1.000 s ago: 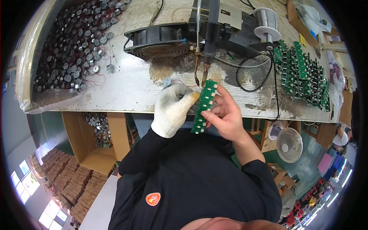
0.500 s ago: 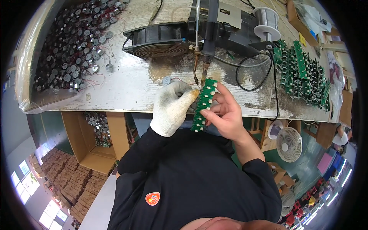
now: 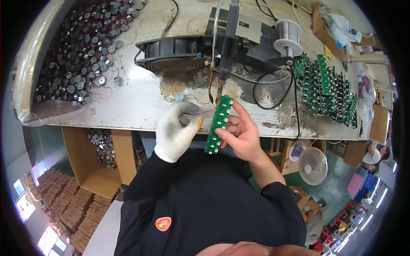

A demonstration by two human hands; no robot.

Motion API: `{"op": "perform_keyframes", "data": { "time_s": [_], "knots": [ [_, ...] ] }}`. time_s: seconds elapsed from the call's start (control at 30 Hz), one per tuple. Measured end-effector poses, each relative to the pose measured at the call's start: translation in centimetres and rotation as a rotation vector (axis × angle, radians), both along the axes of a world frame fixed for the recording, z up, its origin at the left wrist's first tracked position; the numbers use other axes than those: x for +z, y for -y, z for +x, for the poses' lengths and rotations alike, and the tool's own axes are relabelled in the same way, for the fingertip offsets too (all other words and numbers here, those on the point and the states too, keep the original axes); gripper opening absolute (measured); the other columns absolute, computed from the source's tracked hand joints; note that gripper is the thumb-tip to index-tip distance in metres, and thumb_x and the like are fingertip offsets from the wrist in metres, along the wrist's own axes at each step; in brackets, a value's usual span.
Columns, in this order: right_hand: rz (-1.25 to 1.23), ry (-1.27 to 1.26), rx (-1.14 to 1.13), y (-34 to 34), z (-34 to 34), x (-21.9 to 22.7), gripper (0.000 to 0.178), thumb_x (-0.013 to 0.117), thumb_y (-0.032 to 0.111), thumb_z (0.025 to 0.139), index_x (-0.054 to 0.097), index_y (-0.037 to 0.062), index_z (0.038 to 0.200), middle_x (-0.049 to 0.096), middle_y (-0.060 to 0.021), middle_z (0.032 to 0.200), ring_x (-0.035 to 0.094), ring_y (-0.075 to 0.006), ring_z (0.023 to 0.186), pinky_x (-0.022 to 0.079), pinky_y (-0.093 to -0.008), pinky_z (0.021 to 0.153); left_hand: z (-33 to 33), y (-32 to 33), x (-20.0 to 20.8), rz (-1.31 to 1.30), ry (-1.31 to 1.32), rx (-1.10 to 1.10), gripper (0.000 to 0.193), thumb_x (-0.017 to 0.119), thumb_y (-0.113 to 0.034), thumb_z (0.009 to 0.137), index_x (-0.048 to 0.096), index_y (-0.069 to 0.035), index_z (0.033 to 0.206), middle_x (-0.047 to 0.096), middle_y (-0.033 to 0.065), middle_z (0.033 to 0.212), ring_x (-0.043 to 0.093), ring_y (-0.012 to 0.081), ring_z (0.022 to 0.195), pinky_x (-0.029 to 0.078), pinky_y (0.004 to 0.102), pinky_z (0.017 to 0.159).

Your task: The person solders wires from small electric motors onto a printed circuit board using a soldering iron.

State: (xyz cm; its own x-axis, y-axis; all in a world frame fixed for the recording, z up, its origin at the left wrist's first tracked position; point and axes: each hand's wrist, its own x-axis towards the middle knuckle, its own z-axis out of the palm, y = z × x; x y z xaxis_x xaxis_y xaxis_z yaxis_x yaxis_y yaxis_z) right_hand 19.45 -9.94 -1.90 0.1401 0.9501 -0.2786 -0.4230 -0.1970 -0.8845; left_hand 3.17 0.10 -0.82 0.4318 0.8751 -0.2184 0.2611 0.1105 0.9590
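A strip of green circuit boards [image 3: 219, 121] with small white connectors is held at a slant in my bare right hand [image 3: 241, 135], thumb on its face and fingers behind. Its upper end is just below the soldering iron [image 3: 227, 55], beside the thin solder feed tube [image 3: 211, 87]. My left hand [image 3: 175, 132], in a white glove with a yellowed thumb tip, is left of the strip, its thumb and fingers apart. Above the glove, a small round silver motor [image 3: 180, 97] lies on the table; its thin red wires run past the glove to the strip's upper part.
A heap of wired motors [image 3: 81, 64] fills the tray at left. Stacked circuit strips [image 3: 326, 85] lie at right. A black fan [image 3: 171, 53], a solder spool [image 3: 288, 36] and a looped black cable [image 3: 273, 100] surround the iron. A cardboard box [image 3: 96, 166] stands below the table edge.
My left hand has drawn away from the strip and its thumb and fingers have parted. The right hand still holds the strip near the iron. The whole view has shifted slightly.
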Motion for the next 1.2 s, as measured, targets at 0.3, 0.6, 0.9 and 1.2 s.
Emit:
{"op": "perform_keyframes", "data": {
  "time_s": [0.3, 0.6, 0.9, 1.2],
  "knots": [
    [-0.06, 0.027, -0.163, -1.1, 1.0, -0.1, 0.075, 0.058, -0.007, 0.084, 0.013, 0.0001, 0.144, 0.058, -0.0166, 0.108, 0.06, -0.0134, 0.063, 0.049, -0.0227, 0.046, -5.2, -5.6, -1.5, 0.557, -0.247, 0.225, 0.031, 0.069, -0.004, 0.073, 0.061, -0.001, 0.102, 0.058, 0.0136, 0.101, 0.058, 0.0186, 0.066, 0.049, 0.028, 0.064],
    [-0.028, 0.055, -0.117, -1.5, 1.1, -0.5, 0.08, 0.06, -0.009, 0.081, 0.012, -0.001, 0.144, 0.056, -0.0179, 0.109, 0.062, -0.0144, 0.067, 0.05, -0.0221, 0.046, -8.2, -11.8, -0.7, 0.598, -0.813, 0.332, 0.038, 0.075, -0.027, 0.074, 0.061, -0.001, 0.098, 0.061, 0.0163, 0.095, 0.06, 0.0295, 0.088, 0.048, 0.0359, 0.076],
    [-0.033, 0.029, -0.067, -1.8, 0.9, -0.3, 0.078, 0.06, -0.01, 0.081, 0.014, 0.0007, 0.143, 0.057, -0.0181, 0.111, 0.061, -0.013, 0.066, 0.049, -0.0219, 0.047, -8.1, -9.8, -2.0, 0.536, -0.372, 0.39, 0.017, 0.065, -0.005, 0.076, 0.058, -0.001, 0.09, 0.066, 0.015, 0.081, 0.065, 0.0229, 0.072, 0.05, 0.0303, 0.067],
    [-0.026, 0.017, -0.045, -1.7, 1.4, 0.0, 0.078, 0.06, -0.01, 0.081, 0.015, 0.0007, 0.143, 0.055, -0.0195, 0.114, 0.062, -0.0133, 0.066, 0.049, -0.0216, 0.047, -7.6, -7.7, 0.2, 0.199, 0.132, 0.474, 0.027, 0.057, -0.002, 0.089, 0.053, 0.012, 0.111, 0.064, 0.0163, 0.097, 0.063, 0.017, 0.077, 0.053, 0.0262, 0.071]
  ]
}}
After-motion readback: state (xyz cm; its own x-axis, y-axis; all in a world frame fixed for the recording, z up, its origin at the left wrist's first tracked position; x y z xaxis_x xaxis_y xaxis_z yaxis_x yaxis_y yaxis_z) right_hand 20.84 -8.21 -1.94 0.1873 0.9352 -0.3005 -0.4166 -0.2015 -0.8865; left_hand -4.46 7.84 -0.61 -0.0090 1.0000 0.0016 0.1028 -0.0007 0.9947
